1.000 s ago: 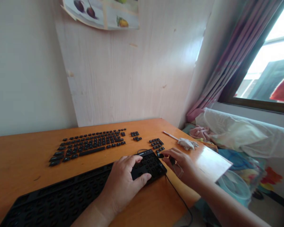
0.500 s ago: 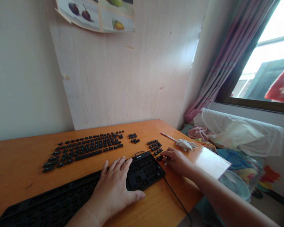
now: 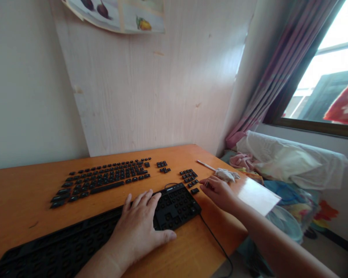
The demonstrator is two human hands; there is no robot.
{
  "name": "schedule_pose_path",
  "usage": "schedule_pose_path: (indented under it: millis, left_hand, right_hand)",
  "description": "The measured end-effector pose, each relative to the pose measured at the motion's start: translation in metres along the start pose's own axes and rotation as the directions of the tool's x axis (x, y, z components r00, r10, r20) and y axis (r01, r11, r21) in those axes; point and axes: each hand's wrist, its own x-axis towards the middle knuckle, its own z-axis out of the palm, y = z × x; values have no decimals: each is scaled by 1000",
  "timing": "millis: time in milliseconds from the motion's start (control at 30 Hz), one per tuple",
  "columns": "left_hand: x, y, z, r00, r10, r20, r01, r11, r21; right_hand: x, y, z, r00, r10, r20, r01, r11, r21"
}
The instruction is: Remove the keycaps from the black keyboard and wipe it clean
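A black keyboard (image 3: 87,235), stripped of its keycaps, lies slanted along the front of the wooden desk. My left hand (image 3: 140,220) rests on it with fingers spread and thumb out, holding it from above. Just beyond its right end, my right hand (image 3: 217,191) is curled round a small, thin metal tool (image 3: 207,184), mostly hidden by the fingers. Beside those fingertips a single wide black keycap (image 3: 194,190) sits apart on the desk. Behind it are the number-pad keycaps (image 3: 189,176), laid out in rows.
The main block of keycaps (image 3: 107,177) and a small keycap cluster (image 3: 162,165) are set out farther back. A white-handled stick (image 3: 205,165) and a crumpled pale cloth (image 3: 226,175) lie at the right, near a white sheet (image 3: 259,196). The keyboard cable (image 3: 216,239) runs off the front edge.
My right hand has drawn slightly back and to the right from the wide keycap, which now lies free on the desk. My left hand stays on the keyboard. The view has shifted slightly.
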Motion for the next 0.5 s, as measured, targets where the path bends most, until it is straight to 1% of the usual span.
schedule_pose_path:
  millis: [100,200,267,367,433,500]
  left_hand:
    - [0,0,0,1000,0,4,0,1000,0]
    - [0,0,-1,1000,-1,5,1,1000,-4]
    - [1,-1,-1,1000,0,7,0,1000,-8]
    - [1,-1,0,1000,4,4,-4,1000,-12]
    - [1,0,-1,1000,2,1,-2,1000,-10]
    - [1,1,-1,1000,-1,-1,1,1000,-5]
  right_hand:
    - [-3,-12,-6,995,15,-98,-5,995,99]
    - [-9,-29,-9,991,68,-113,-41,973,229]
    - [-15,-43,-9,990,131,-58,-104,934,343]
    - [-24,-61,-5,962,272,36,-255,839,480]
    - [-28,-70,0,940,331,79,-320,786,529]
    - [-31,-74,6,926,363,102,-356,751,556]
